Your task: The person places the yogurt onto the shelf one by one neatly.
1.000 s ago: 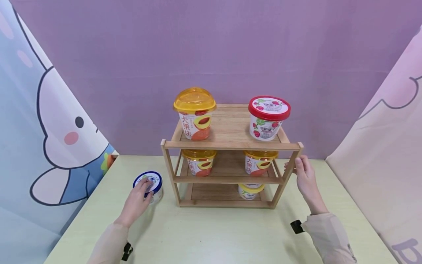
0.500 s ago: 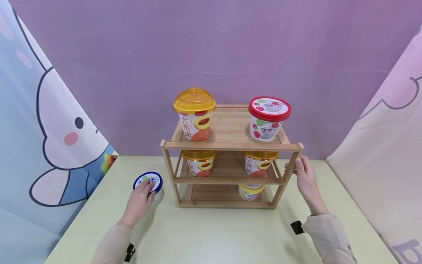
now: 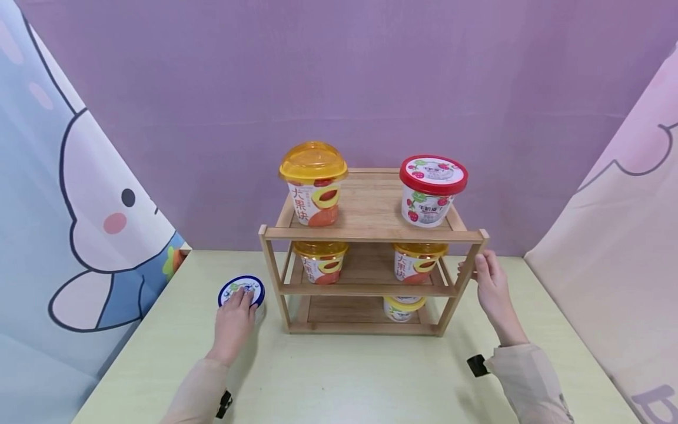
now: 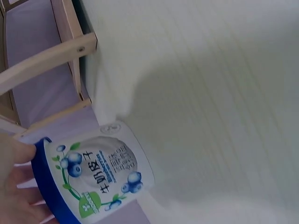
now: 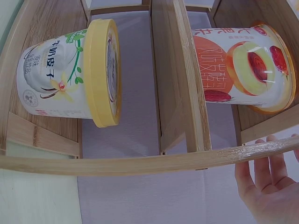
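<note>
My left hand (image 3: pixel 233 330) holds a white tub (image 4: pixel 105 172) with blueberry pictures by its blue lid (image 4: pixel 49 186), left of the wooden rack (image 3: pixel 365 289). In the left wrist view the thumb and fingers lie about the lid. Whether the tub's base touches the table cannot be told. My right hand (image 3: pixel 494 294) grips the rack's right front post, its fingers (image 5: pixel 262 173) passing behind the wood. On the rack's top shelf stand a yellow-domed peach cup (image 3: pixel 313 185) at left and a red-lidded tub (image 3: pixel 431 191) at right.
The middle shelf bears two more peach cups, one left (image 3: pixel 321 262) and one right (image 3: pixel 417 263). A yellow-lidded tub (image 5: pixel 60 77) sits at the right of the bottom shelf. Behind the table (image 3: pixel 339 377) hangs a purple cloth (image 3: pixel 339 82).
The blue-lidded tub has shifted slightly right, toward the rack. My left hand and forearm have moved right with it. My right hand keeps its place on the post.
</note>
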Action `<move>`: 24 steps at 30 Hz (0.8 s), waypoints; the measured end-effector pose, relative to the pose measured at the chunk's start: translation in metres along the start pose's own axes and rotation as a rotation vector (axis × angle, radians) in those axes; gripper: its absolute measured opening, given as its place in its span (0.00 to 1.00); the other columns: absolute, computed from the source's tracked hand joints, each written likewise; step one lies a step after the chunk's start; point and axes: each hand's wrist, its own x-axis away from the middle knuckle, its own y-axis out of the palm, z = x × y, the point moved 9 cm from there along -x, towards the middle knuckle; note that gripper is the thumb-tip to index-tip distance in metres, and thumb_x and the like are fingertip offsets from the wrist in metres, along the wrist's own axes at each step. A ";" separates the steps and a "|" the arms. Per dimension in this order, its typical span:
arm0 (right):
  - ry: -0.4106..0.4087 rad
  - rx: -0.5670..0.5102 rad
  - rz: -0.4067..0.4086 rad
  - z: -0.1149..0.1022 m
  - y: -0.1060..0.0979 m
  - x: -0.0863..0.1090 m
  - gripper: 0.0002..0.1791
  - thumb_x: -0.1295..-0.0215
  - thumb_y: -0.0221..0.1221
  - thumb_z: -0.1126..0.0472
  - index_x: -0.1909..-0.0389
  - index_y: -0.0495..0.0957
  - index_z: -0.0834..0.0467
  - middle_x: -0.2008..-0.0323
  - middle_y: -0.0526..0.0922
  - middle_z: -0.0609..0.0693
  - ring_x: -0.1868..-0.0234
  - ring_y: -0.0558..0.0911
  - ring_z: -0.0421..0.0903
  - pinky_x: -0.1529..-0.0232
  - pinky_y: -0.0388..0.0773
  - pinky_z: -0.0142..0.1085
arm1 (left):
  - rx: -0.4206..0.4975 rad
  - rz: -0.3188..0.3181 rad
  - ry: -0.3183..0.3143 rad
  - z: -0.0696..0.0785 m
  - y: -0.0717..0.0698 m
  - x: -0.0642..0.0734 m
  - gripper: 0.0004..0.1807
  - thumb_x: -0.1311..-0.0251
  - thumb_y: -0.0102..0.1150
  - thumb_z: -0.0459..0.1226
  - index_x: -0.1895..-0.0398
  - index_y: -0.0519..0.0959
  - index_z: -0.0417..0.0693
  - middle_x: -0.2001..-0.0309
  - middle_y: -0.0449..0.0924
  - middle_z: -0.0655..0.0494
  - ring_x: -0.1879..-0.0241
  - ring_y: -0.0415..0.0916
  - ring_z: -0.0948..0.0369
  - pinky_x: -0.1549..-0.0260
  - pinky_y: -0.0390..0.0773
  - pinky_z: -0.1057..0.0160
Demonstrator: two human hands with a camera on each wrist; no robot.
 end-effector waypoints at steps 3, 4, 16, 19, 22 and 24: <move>0.002 0.029 -0.002 0.001 0.000 0.000 0.11 0.31 0.38 0.64 0.66 0.67 0.47 0.75 0.77 0.39 0.71 0.77 0.32 0.66 0.72 0.21 | -0.006 0.019 -0.018 0.003 0.000 -0.001 0.16 0.47 0.56 0.32 0.56 0.74 0.30 0.53 0.71 0.30 0.54 0.69 0.37 0.60 0.68 0.41; 0.003 0.036 -0.003 0.001 0.000 0.000 0.11 0.31 0.38 0.64 0.66 0.67 0.47 0.75 0.77 0.39 0.71 0.77 0.32 0.66 0.72 0.20 | -0.009 0.025 -0.026 0.004 0.000 -0.001 0.16 0.47 0.56 0.32 0.56 0.74 0.30 0.54 0.71 0.30 0.54 0.69 0.37 0.60 0.69 0.41; -0.005 0.028 -0.006 -0.001 0.000 0.001 0.11 0.31 0.38 0.64 0.66 0.67 0.47 0.74 0.78 0.40 0.71 0.77 0.32 0.66 0.72 0.21 | -0.040 0.007 -0.115 0.006 0.003 -0.003 0.18 0.45 0.55 0.34 0.54 0.73 0.31 0.53 0.71 0.30 0.54 0.69 0.38 0.62 0.69 0.43; -0.006 0.019 -0.005 -0.002 0.000 0.001 0.11 0.31 0.38 0.63 0.66 0.68 0.47 0.74 0.78 0.39 0.71 0.77 0.32 0.66 0.72 0.21 | -0.031 -0.002 -0.097 0.007 0.000 -0.005 0.18 0.46 0.56 0.35 0.55 0.74 0.31 0.54 0.72 0.31 0.55 0.70 0.39 0.63 0.69 0.44; -0.004 0.010 0.000 -0.003 0.000 0.001 0.11 0.31 0.39 0.63 0.67 0.68 0.47 0.75 0.78 0.39 0.71 0.77 0.32 0.66 0.72 0.21 | 0.014 0.017 -0.060 0.005 -0.003 -0.007 0.17 0.49 0.59 0.36 0.58 0.75 0.32 0.56 0.73 0.32 0.56 0.70 0.39 0.64 0.68 0.43; -0.003 0.007 0.001 -0.003 0.001 0.000 0.11 0.31 0.39 0.63 0.66 0.68 0.47 0.75 0.78 0.39 0.71 0.77 0.32 0.66 0.72 0.21 | 0.059 0.040 -0.037 0.002 -0.007 -0.008 0.16 0.51 0.61 0.35 0.60 0.76 0.32 0.57 0.73 0.33 0.57 0.69 0.39 0.64 0.67 0.43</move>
